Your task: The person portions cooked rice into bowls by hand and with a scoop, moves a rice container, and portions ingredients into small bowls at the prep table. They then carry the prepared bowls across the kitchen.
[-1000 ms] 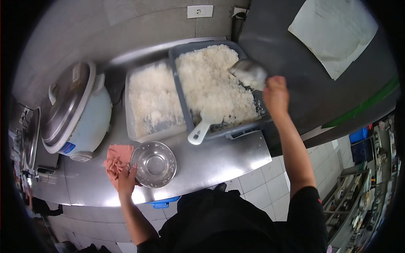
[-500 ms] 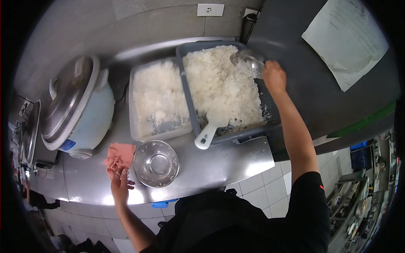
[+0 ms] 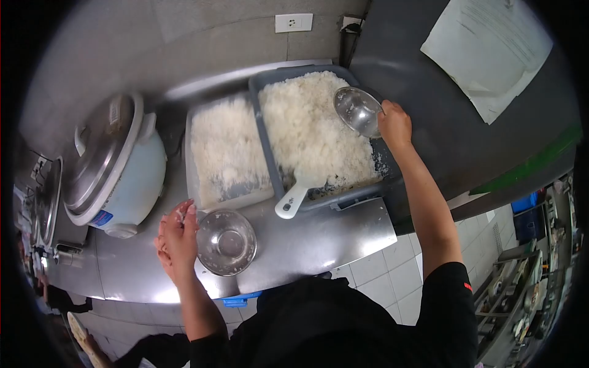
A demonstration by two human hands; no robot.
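My right hand [image 3: 396, 124] grips the rim of a metal bowl [image 3: 358, 111], tilted over the right side of the rice [image 3: 310, 122] in the grey tray [image 3: 262, 132]. My left hand [image 3: 178, 239] is raised over the counter with curled fingers, just left of a second metal bowl [image 3: 227, 243]. Whitish bits cling to its fingers; what lies inside them is hard to make out, and no flat pink cloth shows around them. A white-handled scoop [image 3: 292, 199] rests at the grey tray's front left corner.
Left of the grey tray stands a paler tray [image 3: 191, 165] with rice. A large cooker [image 3: 132, 178] with a metal lid is at the left. Paper [image 3: 491, 55] lies on the dark surface at the right. At the lower left, part of another person [image 3: 153, 352] shows.
My left hand has risen from the pink cloth's lower edge and moved up, its fingers curling; the cloth's flat shape no longer shows. The right-hand bowl has turned, its inside now facing me.
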